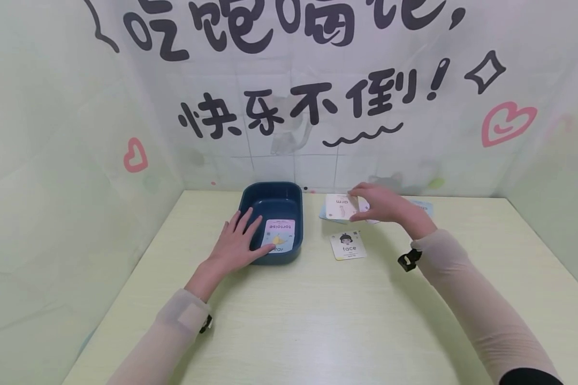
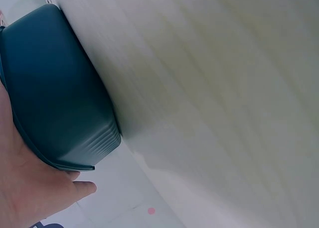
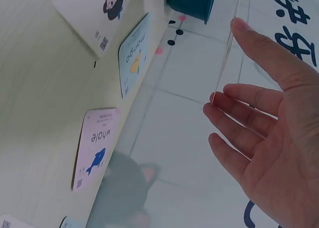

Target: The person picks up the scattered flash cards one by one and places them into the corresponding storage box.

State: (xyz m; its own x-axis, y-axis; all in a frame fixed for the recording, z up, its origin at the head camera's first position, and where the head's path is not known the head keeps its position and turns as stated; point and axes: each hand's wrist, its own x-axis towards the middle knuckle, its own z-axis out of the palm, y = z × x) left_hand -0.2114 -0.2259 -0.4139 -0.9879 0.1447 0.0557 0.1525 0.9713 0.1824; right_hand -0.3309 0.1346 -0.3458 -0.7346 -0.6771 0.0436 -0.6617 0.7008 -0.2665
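My left hand (image 1: 233, 241) rests spread over the left side of a dark blue rectangular box (image 1: 299, 214), thumb at its near end. Inside the box lie a card reading "tortoise" (image 1: 284, 226) and one with a yellow fruit, its word partly covered by the thumb. To the right of the box my right hand (image 1: 386, 204) pinches a white card reading "arm" (image 1: 338, 206) by its edges, between thumb and fingers. In the right wrist view this card shows edge-on, raised off the table. Nearer to me, a "face" card (image 1: 349, 247) lies flat.
Beyond the right hand, a "mango" card (image 3: 133, 56) and a "whale" card (image 3: 94, 148) lie near the table's back edge. Another blue card (image 1: 423, 207) lies farther right. A printed cloth (image 1: 289, 166) hangs behind the pale wooden table (image 1: 318, 321).
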